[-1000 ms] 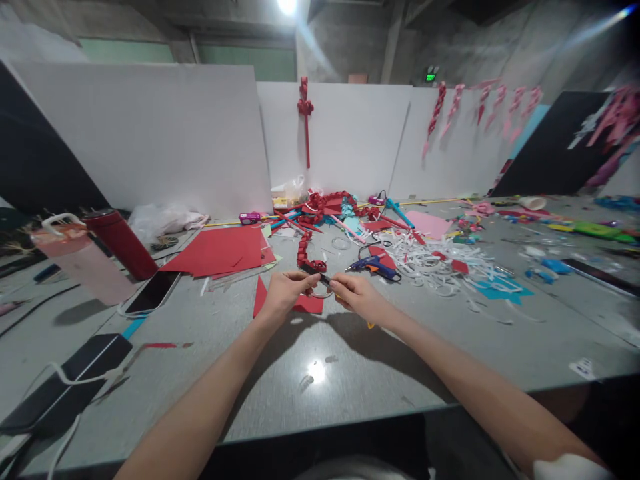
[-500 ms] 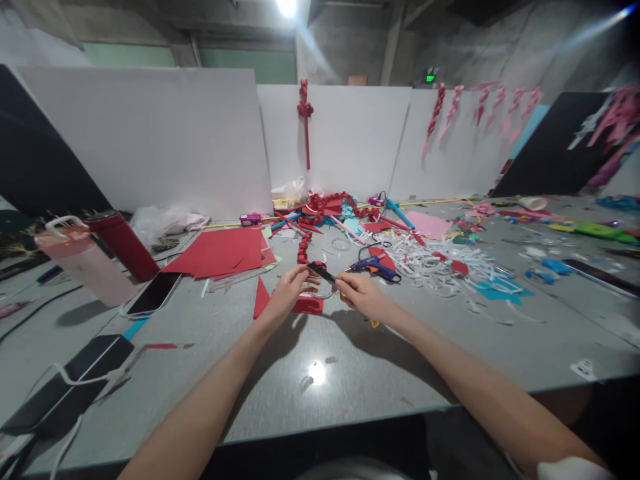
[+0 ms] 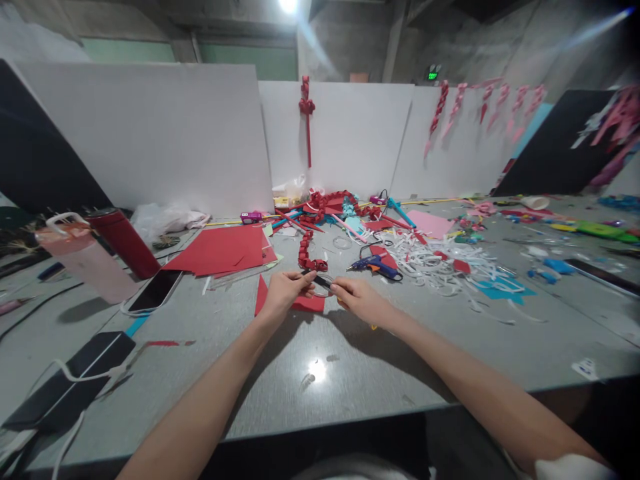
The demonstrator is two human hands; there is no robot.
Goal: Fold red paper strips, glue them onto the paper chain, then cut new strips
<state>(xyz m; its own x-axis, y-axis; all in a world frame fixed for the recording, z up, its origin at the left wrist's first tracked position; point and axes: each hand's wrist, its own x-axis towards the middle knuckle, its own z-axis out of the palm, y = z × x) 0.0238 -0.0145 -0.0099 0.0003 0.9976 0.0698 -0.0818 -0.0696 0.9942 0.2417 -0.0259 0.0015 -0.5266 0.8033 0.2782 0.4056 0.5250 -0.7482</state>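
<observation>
In the head view my left hand (image 3: 286, 293) pinches the left end of a narrow, flat black bar (image 3: 323, 282). My right hand (image 3: 357, 297) closes on its other end; I cannot make out exactly what the bar is. Just beyond the fingers lies a braided red paper chain (image 3: 305, 257), bent at its near end. Red paper pieces (image 3: 309, 305) lie under and beside my left hand. Something yellow (image 3: 373, 327) shows below my right hand, mostly hidden. Past that hand rests a blue glue gun (image 3: 377, 267).
White paper strips (image 3: 440, 263) are heaped at the right. To the left are red sheets (image 3: 225, 250), a phone (image 3: 155, 291), a pink bottle (image 3: 90, 263), a red flask (image 3: 125, 243) and a black power block (image 3: 70, 380) with cables. White boards (image 3: 345, 147) stand behind.
My left fingers have closed over the left end of the black bar, which has dropped slightly and shows less of its length. The right hand has barely shifted.
</observation>
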